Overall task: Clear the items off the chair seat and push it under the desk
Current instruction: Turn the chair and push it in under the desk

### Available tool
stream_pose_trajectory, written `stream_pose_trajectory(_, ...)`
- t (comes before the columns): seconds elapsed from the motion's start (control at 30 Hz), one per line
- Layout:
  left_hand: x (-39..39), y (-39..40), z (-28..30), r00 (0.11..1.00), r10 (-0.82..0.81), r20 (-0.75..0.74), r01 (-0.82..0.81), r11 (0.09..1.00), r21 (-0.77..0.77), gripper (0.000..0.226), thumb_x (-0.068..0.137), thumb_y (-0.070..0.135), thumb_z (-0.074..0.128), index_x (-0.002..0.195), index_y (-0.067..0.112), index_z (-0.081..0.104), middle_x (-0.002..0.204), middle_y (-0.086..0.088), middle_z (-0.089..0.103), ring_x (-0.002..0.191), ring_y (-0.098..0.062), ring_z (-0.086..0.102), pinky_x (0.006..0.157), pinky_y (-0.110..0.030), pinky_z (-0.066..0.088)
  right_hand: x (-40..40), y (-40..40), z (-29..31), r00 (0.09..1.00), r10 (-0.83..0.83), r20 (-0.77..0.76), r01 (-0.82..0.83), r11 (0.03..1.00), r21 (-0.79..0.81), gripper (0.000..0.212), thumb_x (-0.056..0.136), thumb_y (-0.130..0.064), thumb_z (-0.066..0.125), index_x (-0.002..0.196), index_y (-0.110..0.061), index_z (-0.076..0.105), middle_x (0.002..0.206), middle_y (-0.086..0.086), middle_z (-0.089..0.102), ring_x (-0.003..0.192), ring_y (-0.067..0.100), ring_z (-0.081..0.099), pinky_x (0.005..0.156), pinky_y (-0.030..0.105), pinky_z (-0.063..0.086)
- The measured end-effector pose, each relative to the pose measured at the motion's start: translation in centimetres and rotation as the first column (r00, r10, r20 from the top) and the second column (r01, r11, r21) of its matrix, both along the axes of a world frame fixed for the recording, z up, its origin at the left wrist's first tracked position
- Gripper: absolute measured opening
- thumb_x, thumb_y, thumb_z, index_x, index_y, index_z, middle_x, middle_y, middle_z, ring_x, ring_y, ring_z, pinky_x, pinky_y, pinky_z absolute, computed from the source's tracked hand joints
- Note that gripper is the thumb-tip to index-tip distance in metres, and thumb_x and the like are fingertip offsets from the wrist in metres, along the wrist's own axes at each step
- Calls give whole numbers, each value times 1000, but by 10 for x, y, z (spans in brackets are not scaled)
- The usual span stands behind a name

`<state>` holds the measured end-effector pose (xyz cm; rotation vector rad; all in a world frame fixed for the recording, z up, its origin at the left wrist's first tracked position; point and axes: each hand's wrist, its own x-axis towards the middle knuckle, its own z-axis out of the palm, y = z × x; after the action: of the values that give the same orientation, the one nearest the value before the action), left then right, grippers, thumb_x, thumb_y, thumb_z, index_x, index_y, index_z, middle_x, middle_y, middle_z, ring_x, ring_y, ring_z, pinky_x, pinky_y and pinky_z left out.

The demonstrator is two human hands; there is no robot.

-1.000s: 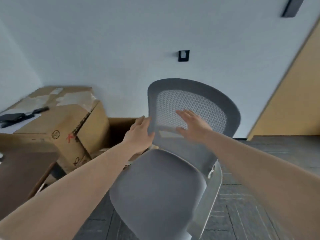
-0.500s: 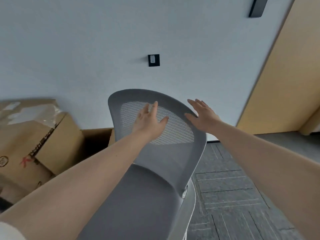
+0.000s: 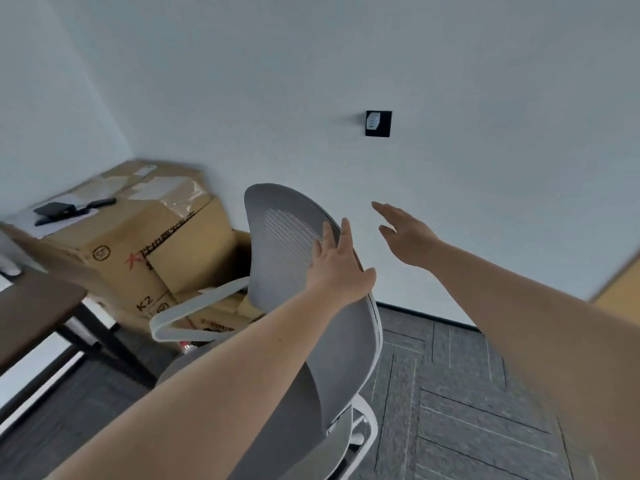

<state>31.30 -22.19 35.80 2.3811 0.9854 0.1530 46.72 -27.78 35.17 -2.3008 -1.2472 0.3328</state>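
Observation:
A grey office chair [image 3: 277, 244] with a mesh backrest and white frame stands in the middle, turned so its seat faces left toward the dark brown desk [image 3: 31, 306]. Its white armrest [image 3: 194, 306] points at the boxes. My left hand [image 3: 337, 268] lies flat on the right edge of the backrest, fingers spread. To the right of the chair my right hand [image 3: 405, 237] hangs in the air with fingers apart, touching nothing. My left forearm hides most of the seat.
Large cardboard boxes [image 3: 152, 244] are stacked in the corner behind the chair, with dark items [image 3: 55, 211] on top. A white wall with a black switch plate [image 3: 378, 123] is ahead. Grey carpet tiles [image 3: 467, 393] cover the floor at right.
The chair has swivelled so its backrest is seen edge-on, seat toward the desk. My right hand has come off the backrest; my left hand stays on its edge. The view swung left.

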Motion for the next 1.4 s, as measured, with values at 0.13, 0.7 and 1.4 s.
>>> stream_pose_trajectory(0.13, 1, -6, -5, 998, 42, 52, -37, 994, -107, 92, 85, 20, 49, 148, 18, -17, 158, 0, -24, 149, -27, 0, 118, -44, 24, -6, 15, 1, 992, 118, 48, -118, 993, -20, 61, 100, -12, 35, 150, -36, 11, 161, -7, 14, 149, 14, 8, 120, 36, 13)
stream_pose_trajectory(0.7, -133, -90, -4, 995, -87, 44, 86, 996, 21, 76, 91, 16, 43, 151, 31, -2, 159, 18, -3, 132, -18, 43, 86, -24, 48, -43, 24, -11, 869, 452, 200, -445, 892, -81, 94, 79, -21, 76, 150, -28, 14, 160, 8, 13, 148, 23, 12, 115, 46, 27)
stream_pose_trajectory(1.4, -170, -145, -14, 854, 490, -178, -316, 758, 571, 62, 92, 56, 38, 146, 41, 12, 130, 6, 59, 109, -21, 61, 83, -37, 53, -69, -20, -16, 471, 688, 552, -788, 609, -88, 67, 73, -45, 74, 121, -8, 46, 122, 13, 51, 124, 35, 40, 114, 47, 17)
